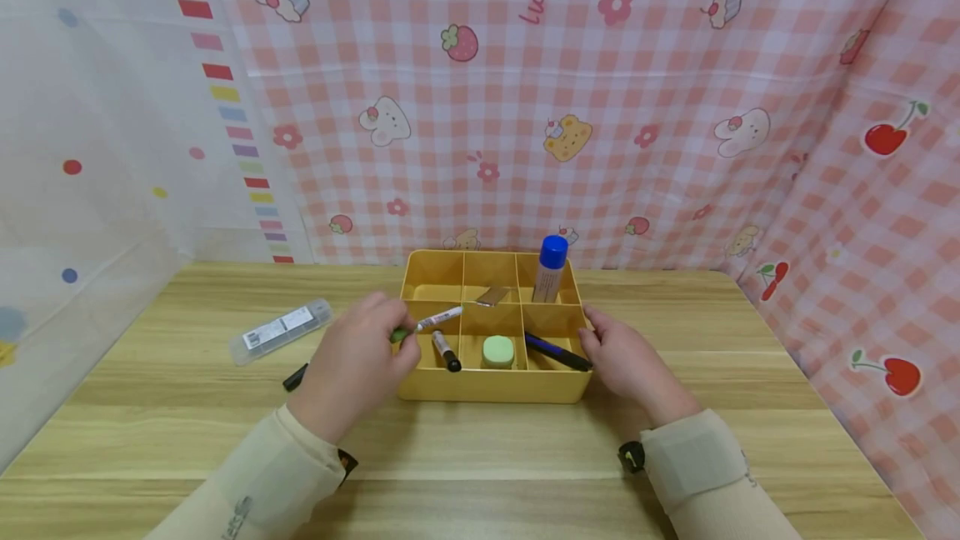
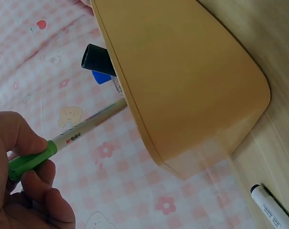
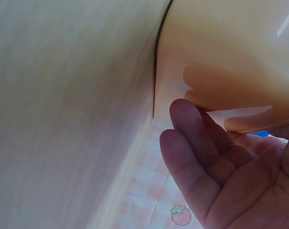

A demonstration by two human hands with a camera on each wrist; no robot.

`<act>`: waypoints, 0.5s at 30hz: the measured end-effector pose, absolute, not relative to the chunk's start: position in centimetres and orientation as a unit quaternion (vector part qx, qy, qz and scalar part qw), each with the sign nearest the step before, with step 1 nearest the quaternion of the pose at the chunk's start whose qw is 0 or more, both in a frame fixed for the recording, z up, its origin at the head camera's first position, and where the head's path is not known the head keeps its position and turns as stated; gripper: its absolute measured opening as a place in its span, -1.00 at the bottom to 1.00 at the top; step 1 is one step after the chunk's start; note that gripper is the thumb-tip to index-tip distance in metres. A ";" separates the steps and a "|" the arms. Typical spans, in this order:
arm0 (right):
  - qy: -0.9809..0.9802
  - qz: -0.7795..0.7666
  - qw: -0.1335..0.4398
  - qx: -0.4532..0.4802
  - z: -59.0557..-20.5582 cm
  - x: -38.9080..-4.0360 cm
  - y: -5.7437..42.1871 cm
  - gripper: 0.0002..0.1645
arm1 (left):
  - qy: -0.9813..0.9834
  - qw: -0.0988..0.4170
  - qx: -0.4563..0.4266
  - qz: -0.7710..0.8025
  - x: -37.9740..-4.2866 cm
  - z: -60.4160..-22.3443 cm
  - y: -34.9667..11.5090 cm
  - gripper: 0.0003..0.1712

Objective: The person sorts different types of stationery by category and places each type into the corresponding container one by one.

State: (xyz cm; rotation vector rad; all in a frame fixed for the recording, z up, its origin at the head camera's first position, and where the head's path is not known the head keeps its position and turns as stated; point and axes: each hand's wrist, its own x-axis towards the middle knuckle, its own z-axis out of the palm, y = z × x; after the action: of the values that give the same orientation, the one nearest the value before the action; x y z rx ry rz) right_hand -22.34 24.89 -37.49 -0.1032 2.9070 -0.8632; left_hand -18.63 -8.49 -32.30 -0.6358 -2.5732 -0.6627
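My left hand point(image 1: 358, 357) pinches a slim white marker with a green cap point(image 1: 441, 317) between thumb and fingers. The marker slants over the front left compartment of a yellow divided box point(image 1: 491, 387); in the left wrist view its far end passes behind the rim. Below it, a black-capped marker point(image 1: 447, 354) leans in that compartment. At the box's right side, my right hand point(image 1: 626, 357) holds the edge by the front corner. The right wrist view shows its fingers point(image 3: 187, 157) along the outer wall, the last ones loosely extended.
Inside the box are a pale green rounded block point(image 1: 498, 352), dark and blue pens point(image 1: 555, 352), a blue-capped tube point(image 1: 551, 269) and a flat brownish piece point(image 1: 492, 297). On the table to the left lie a clear labelled case point(image 1: 281, 332) and a black-ended marker point(image 2: 271, 210).
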 end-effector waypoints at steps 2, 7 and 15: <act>0.957 -0.284 0.054 -0.034 -37.5 -22.4 24.9 -0.36 | -0.923 0.199 -0.231 -0.233 -18.6 -32.4 -8.5 -0.92; 0.956 -0.285 0.055 -0.033 -37.6 -22.3 25.0 -0.36 | -0.933 0.173 -0.230 -0.215 -18.5 -32.8 -8.2 -0.92; 0.957 -0.284 0.056 -0.032 -37.6 -22.4 24.9 -0.36 | -0.952 0.095 -0.199 -0.210 -18.7 -33.4 -7.5 -0.96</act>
State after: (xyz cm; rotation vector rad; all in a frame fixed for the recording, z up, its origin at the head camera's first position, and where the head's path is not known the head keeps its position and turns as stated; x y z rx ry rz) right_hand -22.37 24.95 -37.56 -0.0957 2.9032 -0.8607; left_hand -18.70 -7.51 -33.40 -0.5907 -2.8238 -0.6236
